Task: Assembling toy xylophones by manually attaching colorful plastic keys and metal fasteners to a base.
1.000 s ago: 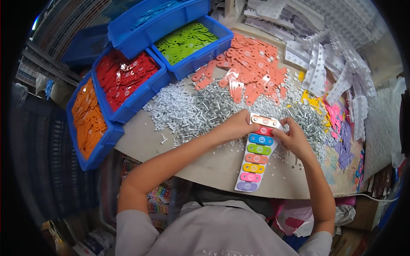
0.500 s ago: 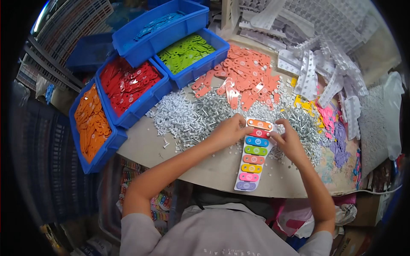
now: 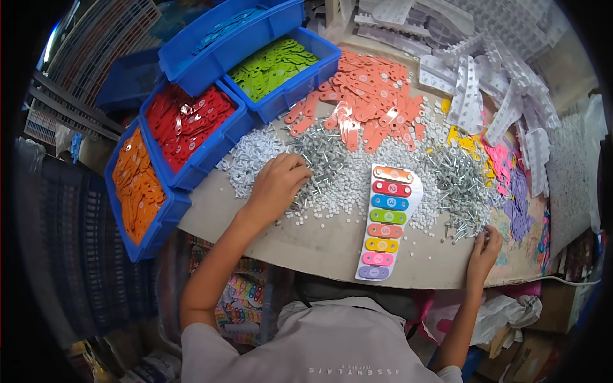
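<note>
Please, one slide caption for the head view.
Left hand at silver metal pins, right hand near another such heap; between them, a long white panel with eight coloured bars.

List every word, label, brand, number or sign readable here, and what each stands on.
I won't copy printed text, but it stands here:
Coloured bars on the white board: a small mark on each, blurred on the purple bar.
Grey shirt: lettering, with a smaller line too tiny to read.
Loose coral pieces: small round marks, mostly too small to read.
Colourful strips below the table: any print is too small to read.
</note>
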Demonstrator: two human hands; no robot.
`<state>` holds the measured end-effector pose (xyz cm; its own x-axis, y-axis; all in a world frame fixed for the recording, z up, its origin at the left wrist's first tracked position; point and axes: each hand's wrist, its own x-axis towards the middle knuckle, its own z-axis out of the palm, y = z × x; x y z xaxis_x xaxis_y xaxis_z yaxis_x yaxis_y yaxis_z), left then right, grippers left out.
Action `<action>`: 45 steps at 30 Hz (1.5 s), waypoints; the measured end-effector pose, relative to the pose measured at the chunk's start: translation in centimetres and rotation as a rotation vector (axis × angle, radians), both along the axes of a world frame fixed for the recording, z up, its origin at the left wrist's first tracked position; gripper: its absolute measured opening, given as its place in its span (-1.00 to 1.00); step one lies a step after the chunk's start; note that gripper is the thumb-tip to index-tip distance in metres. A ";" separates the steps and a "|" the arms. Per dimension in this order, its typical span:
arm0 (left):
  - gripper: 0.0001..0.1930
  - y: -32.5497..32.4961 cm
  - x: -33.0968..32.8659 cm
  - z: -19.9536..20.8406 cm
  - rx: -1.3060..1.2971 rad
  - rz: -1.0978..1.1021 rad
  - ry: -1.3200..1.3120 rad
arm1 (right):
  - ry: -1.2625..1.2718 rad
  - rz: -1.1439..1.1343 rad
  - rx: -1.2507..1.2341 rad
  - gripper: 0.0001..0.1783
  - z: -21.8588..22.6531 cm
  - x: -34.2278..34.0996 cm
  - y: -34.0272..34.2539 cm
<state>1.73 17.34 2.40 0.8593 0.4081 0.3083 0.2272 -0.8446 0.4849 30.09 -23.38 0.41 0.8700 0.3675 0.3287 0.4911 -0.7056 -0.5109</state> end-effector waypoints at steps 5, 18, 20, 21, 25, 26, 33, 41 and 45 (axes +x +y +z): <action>-0.89 -0.4 0.3 0.6 0.072 0.045 0.007 | -0.024 0.051 -0.036 -0.87 -0.7 0.9 -0.7; -0.90 -5.5 1.5 3.2 -0.724 0.216 -0.150 | 0.001 0.064 -0.035 -0.94 1.8 0.4 0.3; -0.89 -6.2 2.0 2.1 -0.894 0.197 -0.137 | 0.001 0.076 -0.119 -0.96 1.8 0.4 0.5; -0.88 -6.6 2.4 1.1 -1.009 0.148 -0.174 | -0.028 0.088 -0.131 -0.96 2.1 0.3 0.8; -0.83 -7.3 4.1 0.5 -1.329 0.059 -0.134 | -0.003 0.074 -0.214 -0.92 2.4 0.1 1.0; -0.83 -7.3 4.4 0.4 -1.426 0.026 -0.099 | -0.011 0.079 -0.206 -0.91 2.3 0.1 0.8; -0.82 -7.9 6.4 0.0 -1.485 -0.022 -0.071 | -0.022 0.089 0.045 -0.91 4.6 -2.3 3.4; -0.87 -8.3 7.2 -0.4 -1.484 0.038 -0.072 | -0.037 0.573 0.217 -0.73 4.8 -6.8 13.5; -0.84 -8.2 7.6 -0.8 -1.499 -0.033 -0.079 | -0.099 0.694 0.109 -0.64 5.1 -7.0 15.2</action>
